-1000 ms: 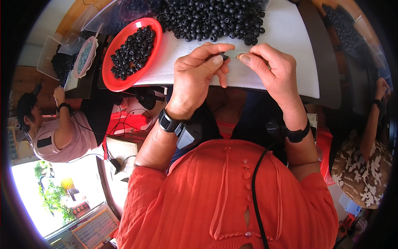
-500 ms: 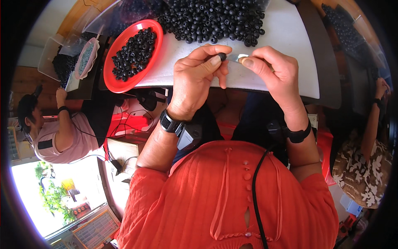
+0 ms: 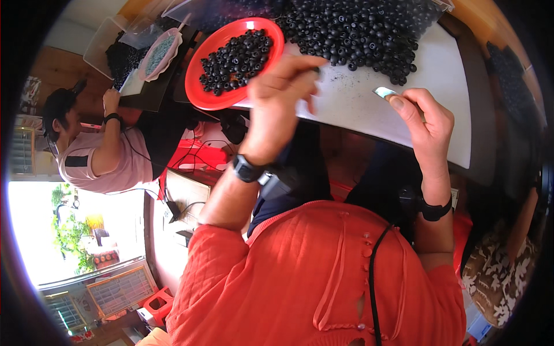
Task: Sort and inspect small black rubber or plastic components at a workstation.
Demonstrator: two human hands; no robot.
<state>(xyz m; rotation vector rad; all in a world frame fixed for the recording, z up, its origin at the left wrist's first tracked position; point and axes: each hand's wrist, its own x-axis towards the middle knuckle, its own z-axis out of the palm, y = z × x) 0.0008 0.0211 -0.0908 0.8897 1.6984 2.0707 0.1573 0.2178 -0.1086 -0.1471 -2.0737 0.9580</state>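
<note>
Small metal blade (image 3: 385, 92) in right hand (image 3: 424, 118), long axis pointing upper-left.

A table (image 3: 369, 109) lies in front of the person, and on its far part sits a big heap of beads (image 3: 358, 29). To the left of the heap a bowl (image 3: 231, 57) rests on the table's left edge, with more beads in it. The left hand (image 3: 285, 83) is over the table just right of the bowl, and the right hand (image 3: 424, 118) is further right, apart from it; another person (image 3: 98, 150) sits far left, beside a tray (image 3: 115, 49).
</note>
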